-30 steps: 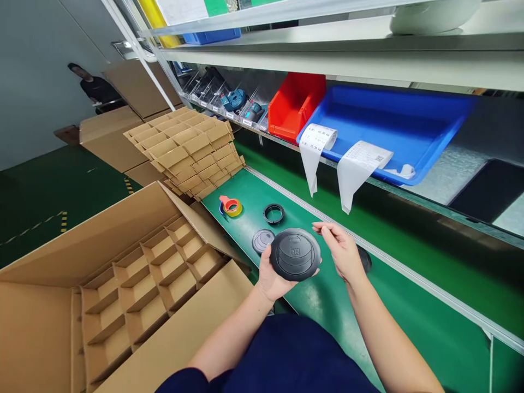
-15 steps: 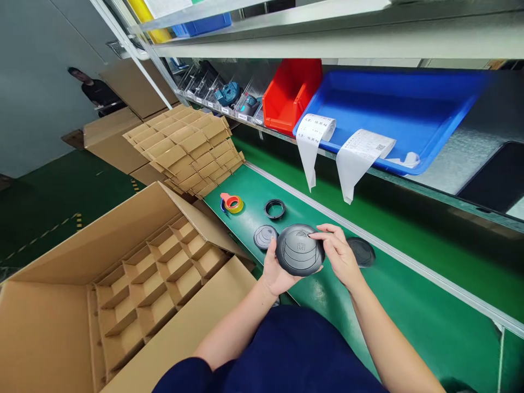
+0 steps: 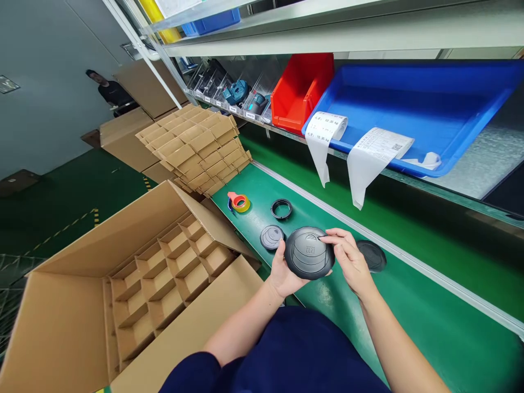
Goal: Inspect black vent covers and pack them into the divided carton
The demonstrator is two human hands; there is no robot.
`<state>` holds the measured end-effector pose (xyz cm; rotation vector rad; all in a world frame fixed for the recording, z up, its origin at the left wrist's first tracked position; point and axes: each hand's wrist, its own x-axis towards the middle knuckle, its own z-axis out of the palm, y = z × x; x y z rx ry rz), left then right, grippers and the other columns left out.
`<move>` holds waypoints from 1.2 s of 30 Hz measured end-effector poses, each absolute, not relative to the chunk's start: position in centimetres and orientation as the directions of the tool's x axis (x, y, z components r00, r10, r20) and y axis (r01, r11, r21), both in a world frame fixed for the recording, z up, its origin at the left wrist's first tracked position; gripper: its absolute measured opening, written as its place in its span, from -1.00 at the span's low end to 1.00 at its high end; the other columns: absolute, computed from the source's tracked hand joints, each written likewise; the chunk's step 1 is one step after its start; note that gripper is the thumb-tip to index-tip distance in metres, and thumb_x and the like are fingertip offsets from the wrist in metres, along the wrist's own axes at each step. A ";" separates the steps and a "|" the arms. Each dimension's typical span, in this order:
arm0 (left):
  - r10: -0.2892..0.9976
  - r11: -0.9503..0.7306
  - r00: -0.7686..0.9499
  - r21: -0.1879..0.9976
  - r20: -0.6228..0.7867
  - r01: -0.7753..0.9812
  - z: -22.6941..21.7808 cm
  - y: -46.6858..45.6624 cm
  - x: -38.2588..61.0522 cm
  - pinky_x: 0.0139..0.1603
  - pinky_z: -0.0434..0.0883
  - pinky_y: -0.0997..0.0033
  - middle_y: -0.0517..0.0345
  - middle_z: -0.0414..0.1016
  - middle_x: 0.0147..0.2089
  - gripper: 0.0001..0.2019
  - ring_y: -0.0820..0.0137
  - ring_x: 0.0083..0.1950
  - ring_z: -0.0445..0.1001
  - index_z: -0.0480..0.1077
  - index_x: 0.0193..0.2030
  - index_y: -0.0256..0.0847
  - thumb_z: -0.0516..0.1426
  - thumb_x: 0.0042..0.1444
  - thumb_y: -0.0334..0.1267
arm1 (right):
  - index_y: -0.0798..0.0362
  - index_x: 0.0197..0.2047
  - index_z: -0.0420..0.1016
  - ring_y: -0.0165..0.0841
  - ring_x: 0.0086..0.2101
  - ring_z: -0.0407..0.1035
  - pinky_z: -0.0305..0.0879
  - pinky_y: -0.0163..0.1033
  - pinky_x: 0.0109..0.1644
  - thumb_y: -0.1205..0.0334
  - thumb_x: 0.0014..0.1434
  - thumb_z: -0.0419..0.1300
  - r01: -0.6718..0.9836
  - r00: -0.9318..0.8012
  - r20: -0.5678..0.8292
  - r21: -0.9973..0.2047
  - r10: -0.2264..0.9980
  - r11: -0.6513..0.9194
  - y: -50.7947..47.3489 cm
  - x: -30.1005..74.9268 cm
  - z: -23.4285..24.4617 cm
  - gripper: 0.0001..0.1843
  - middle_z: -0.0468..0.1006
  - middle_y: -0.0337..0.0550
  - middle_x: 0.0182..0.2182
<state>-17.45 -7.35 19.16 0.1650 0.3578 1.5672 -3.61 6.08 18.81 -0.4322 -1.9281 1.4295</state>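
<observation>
Round dark cover held up over the green table, both hands on it.

The left hand (image 3: 282,273) cups the cover (image 3: 308,254) from below at its 8 o'clock edge, fingers curled round the rim. The right hand (image 3: 350,262) has thumb and forefinger drawn together, pinching the cover's face near 2 o'clock. The cover sits tilted, face up, just above the table (image 3: 409,322). On the table a grey disc (image 3: 272,237) lies at 10 o'clock from the cover, a black ring (image 3: 281,208) and a tape roll (image 3: 239,202) beyond it, and a dark disc (image 3: 371,255) at 3 o'clock. An open carton (image 3: 53,327) with dividers stands at 9 o'clock.
</observation>
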 end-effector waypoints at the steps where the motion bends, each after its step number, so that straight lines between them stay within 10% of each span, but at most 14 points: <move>1: 0.992 0.010 -0.031 0.318 -0.124 -0.948 19.2 -7.3 -17.4 0.42 -0.08 -0.26 -0.08 0.27 0.36 -0.28 -0.09 0.47 -0.01 0.33 0.28 -0.19 0.05 0.20 0.33 | -0.16 0.06 0.57 -0.10 0.15 0.22 0.18 0.10 0.25 -0.06 0.46 -0.01 -0.121 -0.711 0.332 -0.926 0.620 0.356 6.0 -3.6 18.9 -0.63 0.33 -0.04 0.10; 16: 0.962 0.018 -0.054 0.258 -0.268 -0.966 19.2 -7.2 -17.8 0.40 -0.03 -0.24 -0.13 0.32 0.33 -0.34 -0.05 0.39 0.18 0.26 0.32 -0.17 -0.04 0.30 0.26 | -0.11 0.11 0.56 0.01 0.24 -0.02 0.08 0.27 0.30 -0.08 0.48 -0.13 0.035 -0.822 0.362 -0.740 0.440 0.672 6.8 -5.0 19.3 -0.50 0.22 -0.03 0.24; 36: 0.945 0.038 -0.032 0.207 -0.326 -0.978 19.7 -6.5 -18.5 0.32 0.10 -0.23 -0.18 0.42 0.21 -0.32 -0.12 0.27 0.35 0.19 0.37 -0.01 -0.05 0.26 0.33 | -0.10 -0.07 0.61 -0.11 0.21 0.19 0.13 0.07 0.33 -0.21 0.46 -0.16 -0.020 -0.766 0.141 -0.980 0.627 0.196 7.1 -6.0 18.2 -0.42 0.35 -0.09 0.16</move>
